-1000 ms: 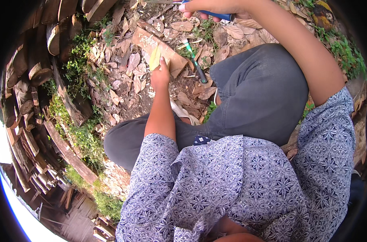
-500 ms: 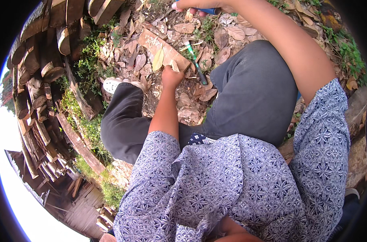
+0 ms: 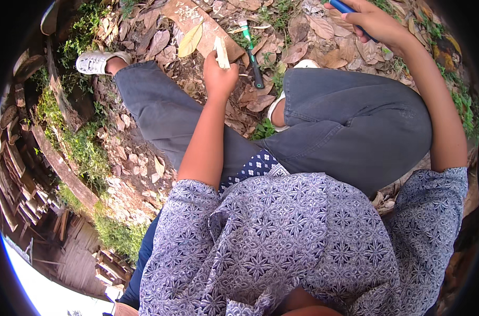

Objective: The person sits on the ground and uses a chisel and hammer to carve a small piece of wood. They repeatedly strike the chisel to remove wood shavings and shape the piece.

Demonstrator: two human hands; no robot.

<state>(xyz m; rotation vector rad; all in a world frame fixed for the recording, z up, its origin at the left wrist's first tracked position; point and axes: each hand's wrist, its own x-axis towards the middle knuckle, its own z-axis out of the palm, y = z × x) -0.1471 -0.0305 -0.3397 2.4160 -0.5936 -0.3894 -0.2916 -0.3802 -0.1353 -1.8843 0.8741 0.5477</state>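
My left hand (image 3: 219,79) is closed around a short, pale piece of wood (image 3: 222,54) with rough, cut faces. It is over the near end of a flat brown board (image 3: 205,23) that lies on the ground with light shavings on it. At the upper right, my right hand (image 3: 379,23) grips a tool with a blue handle (image 3: 346,7); its working end is out of view, so I cannot tell its kind. Between my hands, a slim tool with a green and black handle (image 3: 253,60) lies on the leaves. A yellowish leaf (image 3: 190,40) rests against the board's edge.
Dry brown leaves (image 3: 318,26) and green weeds cover the ground. Stacked timber (image 3: 18,168) stands along the left. My bent legs (image 3: 350,116) in dark trousers frame the work spot, with a white shoe (image 3: 100,61) at the left. Blue cloth shows beside my left sleeve.
My right hand with the blue-handled tool has swung right, away from the board. My left hand still holds the wood, now more upright. The whole view has shifted, and my knees sit wider apart.
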